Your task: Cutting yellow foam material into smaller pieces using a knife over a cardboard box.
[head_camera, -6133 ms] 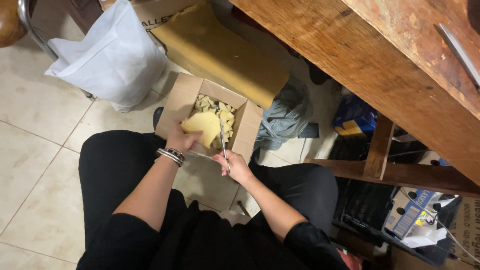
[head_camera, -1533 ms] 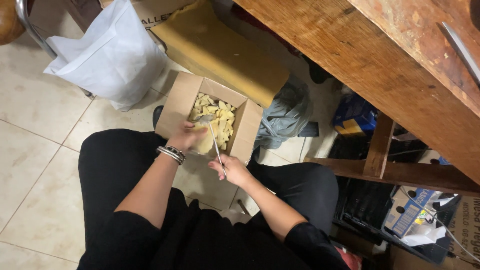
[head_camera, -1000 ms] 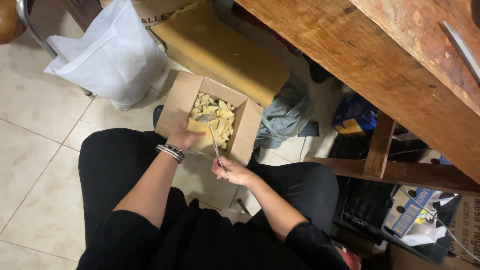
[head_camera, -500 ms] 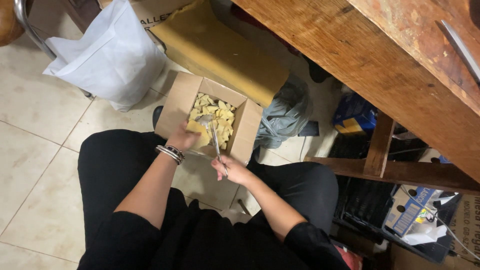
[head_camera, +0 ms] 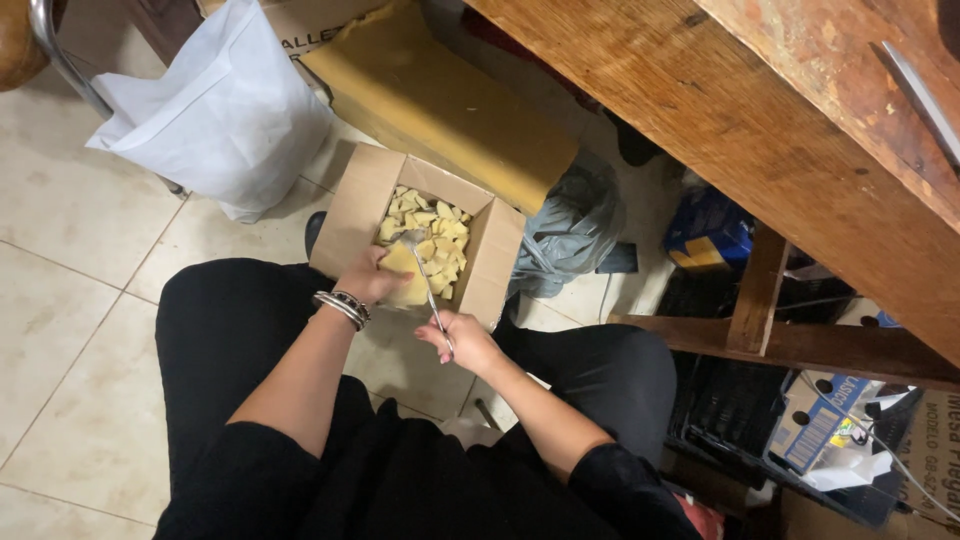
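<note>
An open cardboard box (head_camera: 352, 210) sits on the tiled floor between my knees, holding several pale yellow chunks (head_camera: 430, 222). My left hand (head_camera: 368, 280), with bracelets on the wrist, grips a larger yellow block (head_camera: 406, 275) at the box's near edge. My right hand (head_camera: 462, 340) is shut on a thin metal tool (head_camera: 427, 280) whose tip reaches over the block into the box.
A white bag (head_camera: 225, 115) stands at the upper left beside a big yellow slab (head_camera: 450, 105). A wooden table (head_camera: 800, 130) overhangs on the right, with a grey bag (head_camera: 570, 225), crates and boxes (head_camera: 820, 420) beneath it.
The yellow block has sunk lower into the box's near edge. The metal tool's tip has swung further over the box, and my right hand has shifted slightly.
</note>
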